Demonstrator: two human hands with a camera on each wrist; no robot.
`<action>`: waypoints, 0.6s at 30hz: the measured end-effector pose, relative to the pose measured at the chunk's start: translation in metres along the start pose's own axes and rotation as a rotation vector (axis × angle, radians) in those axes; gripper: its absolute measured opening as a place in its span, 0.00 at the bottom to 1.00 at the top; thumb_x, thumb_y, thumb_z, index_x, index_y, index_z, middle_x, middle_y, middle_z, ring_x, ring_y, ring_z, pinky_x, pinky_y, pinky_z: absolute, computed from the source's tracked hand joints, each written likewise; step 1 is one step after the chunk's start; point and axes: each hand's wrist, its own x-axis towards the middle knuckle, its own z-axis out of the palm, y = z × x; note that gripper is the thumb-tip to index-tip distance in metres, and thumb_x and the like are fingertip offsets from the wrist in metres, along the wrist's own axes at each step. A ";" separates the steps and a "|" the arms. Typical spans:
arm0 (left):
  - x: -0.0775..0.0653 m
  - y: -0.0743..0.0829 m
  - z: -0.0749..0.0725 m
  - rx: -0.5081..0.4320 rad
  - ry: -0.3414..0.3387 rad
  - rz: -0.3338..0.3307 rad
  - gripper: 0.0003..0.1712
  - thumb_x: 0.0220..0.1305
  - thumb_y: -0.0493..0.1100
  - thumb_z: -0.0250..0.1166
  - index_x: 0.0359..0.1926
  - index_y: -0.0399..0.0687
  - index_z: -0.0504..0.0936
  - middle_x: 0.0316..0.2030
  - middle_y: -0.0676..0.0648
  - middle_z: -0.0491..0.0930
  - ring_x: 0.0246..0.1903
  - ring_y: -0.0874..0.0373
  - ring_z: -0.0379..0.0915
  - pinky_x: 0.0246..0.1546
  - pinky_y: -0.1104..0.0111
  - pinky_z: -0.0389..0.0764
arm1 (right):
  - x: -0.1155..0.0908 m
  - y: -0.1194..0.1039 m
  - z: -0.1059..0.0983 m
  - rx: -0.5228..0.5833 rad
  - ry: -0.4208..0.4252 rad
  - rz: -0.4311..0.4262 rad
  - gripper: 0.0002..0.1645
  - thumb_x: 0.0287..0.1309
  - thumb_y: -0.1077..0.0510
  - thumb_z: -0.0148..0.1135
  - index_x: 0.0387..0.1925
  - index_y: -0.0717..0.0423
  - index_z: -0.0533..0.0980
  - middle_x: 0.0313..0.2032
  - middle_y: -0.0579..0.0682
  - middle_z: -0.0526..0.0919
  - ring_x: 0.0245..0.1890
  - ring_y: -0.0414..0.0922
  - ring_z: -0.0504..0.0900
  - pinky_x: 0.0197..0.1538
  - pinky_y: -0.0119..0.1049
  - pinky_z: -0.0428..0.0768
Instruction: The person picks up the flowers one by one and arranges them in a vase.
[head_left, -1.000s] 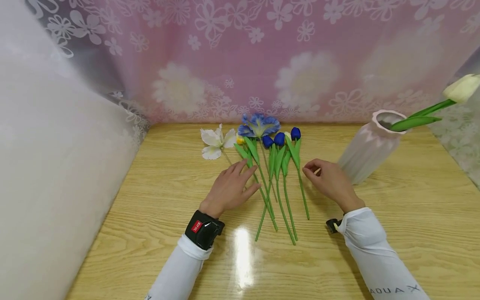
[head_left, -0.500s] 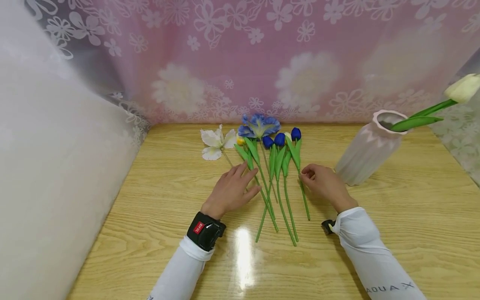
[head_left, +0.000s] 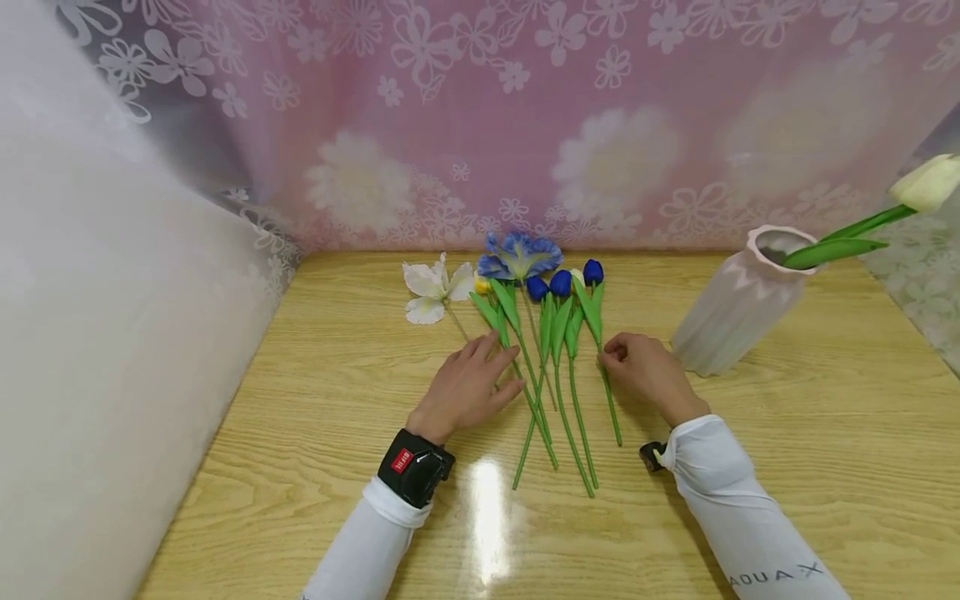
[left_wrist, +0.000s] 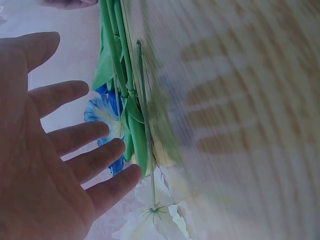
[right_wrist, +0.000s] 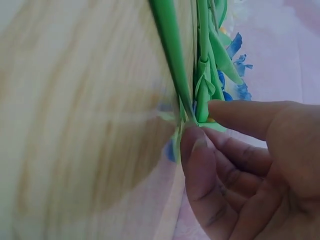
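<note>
In the head view, several artificial flowers lie with stems toward me. My right hand (head_left: 651, 375) is at the stem of the rightmost blue tulip (head_left: 593, 272), fingers curled; in the right wrist view the fingertips meet this green stem (right_wrist: 170, 45). My left hand (head_left: 465, 387) spreads its fingers over the stems on the left and holds nothing. Nearest it are a yellow flower (head_left: 482, 285), mostly covered, and a white wide-petalled flower (head_left: 426, 310). A blue iris-like flower (head_left: 517, 257) and more blue tulips (head_left: 560, 283) lie between the hands.
A pale ribbed vase (head_left: 738, 312) stands right of my right hand, a white tulip (head_left: 928, 183) leaning out of its mouth to the right. Behind the wooden table (head_left: 300, 467) hangs a pink floral cloth (head_left: 480, 108); a whitish side (head_left: 97, 292) bounds the left.
Over the last second my right hand moved a little left and down, from beside the rightmost blue tulip to its stem. My left hand has barely shifted; the flowers lie as before.
</note>
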 end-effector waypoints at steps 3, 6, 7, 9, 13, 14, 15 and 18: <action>0.000 0.000 0.002 0.001 0.008 0.009 0.30 0.71 0.60 0.50 0.67 0.51 0.69 0.68 0.39 0.60 0.65 0.43 0.58 0.57 0.48 0.68 | 0.000 -0.001 0.000 -0.004 -0.008 0.005 0.16 0.65 0.55 0.57 0.43 0.66 0.79 0.35 0.55 0.83 0.30 0.47 0.79 0.35 0.44 0.78; -0.001 0.000 0.002 0.005 0.015 0.011 0.30 0.71 0.60 0.49 0.67 0.51 0.70 0.67 0.39 0.60 0.65 0.43 0.58 0.57 0.49 0.68 | 0.001 -0.004 -0.001 -0.009 -0.029 0.018 0.13 0.64 0.57 0.58 0.37 0.65 0.80 0.28 0.53 0.82 0.23 0.45 0.76 0.27 0.39 0.75; -0.001 0.000 0.002 0.007 0.015 0.011 0.30 0.71 0.60 0.49 0.67 0.51 0.70 0.67 0.39 0.60 0.65 0.43 0.58 0.57 0.49 0.68 | 0.001 -0.005 -0.001 -0.009 -0.034 0.024 0.12 0.64 0.57 0.58 0.34 0.64 0.81 0.25 0.51 0.81 0.21 0.44 0.75 0.25 0.38 0.73; -0.001 0.000 0.002 0.006 0.015 0.011 0.30 0.72 0.61 0.49 0.67 0.52 0.69 0.68 0.39 0.60 0.65 0.43 0.58 0.57 0.49 0.67 | 0.001 -0.006 -0.001 -0.009 -0.044 0.042 0.13 0.63 0.58 0.57 0.27 0.61 0.80 0.19 0.48 0.76 0.17 0.43 0.71 0.21 0.35 0.69; -0.001 0.000 0.001 0.002 0.014 0.011 0.30 0.72 0.60 0.49 0.67 0.52 0.69 0.68 0.39 0.60 0.65 0.43 0.58 0.58 0.49 0.67 | 0.001 -0.009 -0.002 -0.011 -0.047 0.062 0.17 0.61 0.59 0.57 0.16 0.56 0.77 0.12 0.44 0.69 0.13 0.41 0.66 0.19 0.33 0.63; -0.001 0.000 0.001 0.003 0.015 0.012 0.30 0.72 0.60 0.49 0.67 0.51 0.69 0.68 0.39 0.60 0.65 0.43 0.58 0.58 0.49 0.67 | 0.002 -0.009 -0.002 -0.013 -0.052 0.064 0.18 0.60 0.59 0.57 0.14 0.56 0.76 0.11 0.44 0.68 0.13 0.41 0.65 0.18 0.33 0.63; -0.001 0.000 0.001 0.005 0.015 0.013 0.30 0.72 0.60 0.49 0.67 0.51 0.69 0.68 0.39 0.60 0.65 0.43 0.58 0.58 0.49 0.67 | 0.002 -0.010 -0.003 -0.013 -0.054 0.063 0.19 0.59 0.59 0.57 0.13 0.55 0.75 0.10 0.44 0.67 0.13 0.41 0.64 0.18 0.33 0.62; -0.001 0.000 0.000 0.005 0.024 0.024 0.30 0.72 0.60 0.49 0.66 0.51 0.70 0.68 0.39 0.60 0.65 0.43 0.58 0.57 0.49 0.67 | 0.004 -0.010 -0.003 -0.002 -0.071 0.067 0.19 0.58 0.60 0.56 0.12 0.54 0.74 0.10 0.43 0.69 0.12 0.40 0.64 0.18 0.32 0.62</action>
